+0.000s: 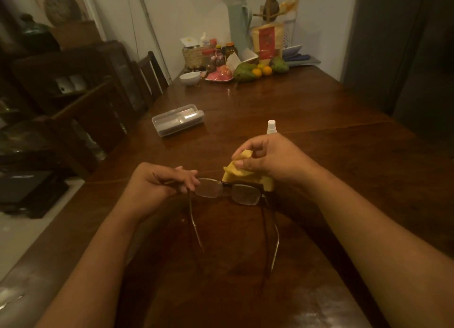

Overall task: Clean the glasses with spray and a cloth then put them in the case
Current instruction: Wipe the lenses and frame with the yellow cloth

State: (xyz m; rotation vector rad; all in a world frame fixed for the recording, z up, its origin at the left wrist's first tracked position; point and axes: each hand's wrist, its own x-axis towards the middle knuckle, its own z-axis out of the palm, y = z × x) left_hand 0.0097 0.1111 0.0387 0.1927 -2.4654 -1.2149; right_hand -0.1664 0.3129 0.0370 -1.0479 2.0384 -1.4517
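Head view looks down a long dark wooden worktop (307,111) at two bare forearms. Left hand (157,182) pinches the glasses (228,192) at the outer corner of one lens, thumb and fingertips closed on the frame where the temple hinges, so the lenses face up and outward and both temples trail back toward the person, unfolded. Holding by the frame corner keeps skin off the glass and leaves both lenses free for wiping. Right hand (267,158) is curled around a crumpled yellow cloth (239,171), thumb and forefinger nipping a fold of it just behind the bridge and the far lens; the cloth appears to touch the top of the frame, though contact with the lens itself cannot be told. That grip suggests the cloth is being gathered into a pad for rubbing.

Standing upright just beyond the right hand is the white-capped spray bottle (271,126), parked within easy reach. Further off to the left lies the clear plastic case (178,120), seemingly closed, well apart from the hands, waiting for the last step.

No writing is legible: the bottle shows no readable label, and a red-and-gold packet (266,41) among the far clutter is too blurred to read
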